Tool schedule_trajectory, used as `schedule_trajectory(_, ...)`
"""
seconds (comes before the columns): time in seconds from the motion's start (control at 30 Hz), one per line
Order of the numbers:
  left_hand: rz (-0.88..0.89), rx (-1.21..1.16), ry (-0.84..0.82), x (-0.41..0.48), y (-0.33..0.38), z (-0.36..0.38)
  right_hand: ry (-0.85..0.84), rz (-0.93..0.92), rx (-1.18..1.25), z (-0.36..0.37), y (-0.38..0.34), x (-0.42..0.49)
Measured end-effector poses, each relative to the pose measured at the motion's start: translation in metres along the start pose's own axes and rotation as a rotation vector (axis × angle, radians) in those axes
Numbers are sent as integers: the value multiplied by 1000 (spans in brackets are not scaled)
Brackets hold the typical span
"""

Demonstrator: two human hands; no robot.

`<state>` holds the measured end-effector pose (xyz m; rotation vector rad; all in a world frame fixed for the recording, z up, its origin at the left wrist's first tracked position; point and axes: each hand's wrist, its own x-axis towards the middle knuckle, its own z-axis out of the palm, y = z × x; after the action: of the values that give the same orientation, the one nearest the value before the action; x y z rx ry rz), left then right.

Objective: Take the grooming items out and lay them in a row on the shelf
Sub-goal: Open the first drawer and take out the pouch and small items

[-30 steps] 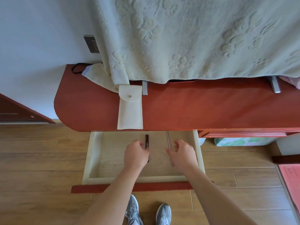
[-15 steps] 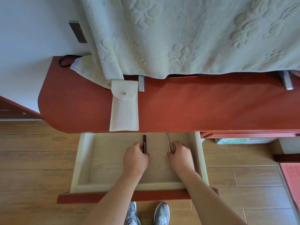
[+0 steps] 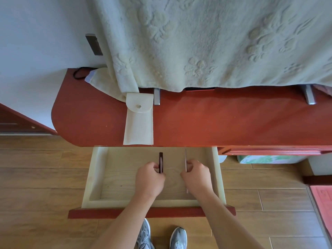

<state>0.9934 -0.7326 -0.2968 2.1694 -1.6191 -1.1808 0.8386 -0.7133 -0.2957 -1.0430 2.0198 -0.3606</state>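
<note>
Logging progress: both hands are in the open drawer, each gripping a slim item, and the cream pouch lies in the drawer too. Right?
No: the head view shows the cream pouch on the red shelf, not in the drawer. The rest holds: the left hand grips a dark item, the right hand a thin metal item.

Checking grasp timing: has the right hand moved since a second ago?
Yes. The right hand has shifted left, away from the drawer's right wall, and now curls round the thin metal tool.
</note>
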Motion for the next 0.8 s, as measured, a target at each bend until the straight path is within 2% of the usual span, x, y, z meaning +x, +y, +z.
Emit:
schedule_trajectory(0.23,11,-43,42,-41,19,-16,20,22,120,-30,-9,-44)
schedule_trajectory(0.5,99,-90,136,-77,48,-37,80,-108,229,-63,-15,-87)
schedule_trajectory(0.63,190,-144,178,-79,63,-46,131,-202,235,-82,-29,-84)
schedule_trajectory(0.8,216,-135,220,-49,81,-52,216,-243,154,-91,-44,-54)
